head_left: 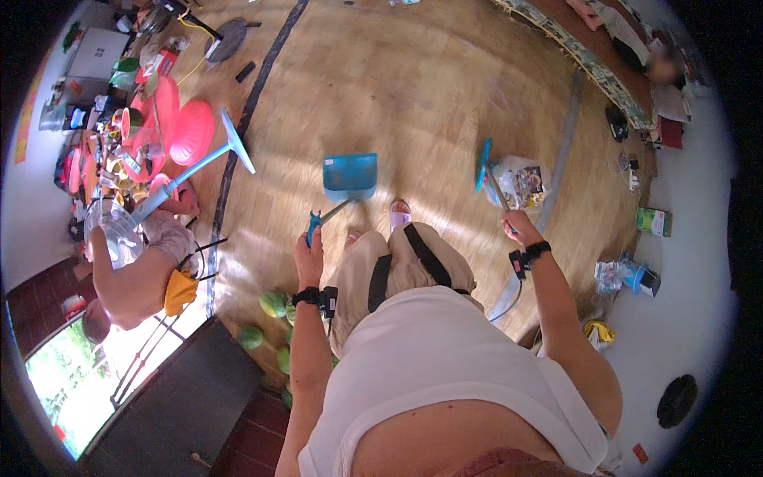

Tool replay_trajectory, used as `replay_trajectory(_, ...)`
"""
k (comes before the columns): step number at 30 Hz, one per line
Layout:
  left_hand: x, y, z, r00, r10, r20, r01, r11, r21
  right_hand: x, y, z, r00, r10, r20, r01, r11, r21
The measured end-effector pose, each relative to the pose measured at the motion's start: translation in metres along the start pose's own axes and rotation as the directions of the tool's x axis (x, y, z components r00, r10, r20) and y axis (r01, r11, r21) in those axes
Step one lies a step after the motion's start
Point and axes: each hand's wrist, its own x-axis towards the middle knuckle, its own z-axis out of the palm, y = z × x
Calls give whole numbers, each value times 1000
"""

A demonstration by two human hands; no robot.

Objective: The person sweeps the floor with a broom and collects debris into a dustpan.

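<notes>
A blue long-handled dustpan (350, 172) rests on the wooden floor ahead of my feet. My left hand (308, 261) is closed around the upper end of its handle. My right hand (523, 229) grips the stick of a broom whose blue head (482, 164) is at the floor, right of the dustpan. Just beside the broom head lies a clear plastic bag (520, 183) with mixed rubbish in it. Both wrists carry black straps with small devices.
At left, a blue standing fan (191, 169) is near a seated person (139, 274) and pink plastic furniture (193, 133). Several green melons (273, 304) lie behind my left arm. Another person lies on a bed (588, 60) at far right. Boxes (653, 222) line the right wall.
</notes>
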Motion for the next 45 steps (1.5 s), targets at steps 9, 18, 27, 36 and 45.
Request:
replay_trajectory(9,5,-13,-19,1000,-11,-22,11,1000,1,44,-50,160,966,-19,258,40,996,-76)
replay_trajectory(18,27,-30,-49,999,-39,15,39,999,-32,-19,-11,169,941,126,314,-245,893,377)
replay_trajectory(27,49,-54,-86,1000,-19,20,20,1000,-14,-23,17,270,808,-163,566,146,986,77)
replay_trajectory(36,55,-54,-136,1000,21,-2,-21,987,160,30,-48,394,845,67,530,-454,611,648)
replay_trajectory(45,85,-69,-144,994,67,82,-80,982,173,22,-51,380,800,-119,588,-477,469,744)
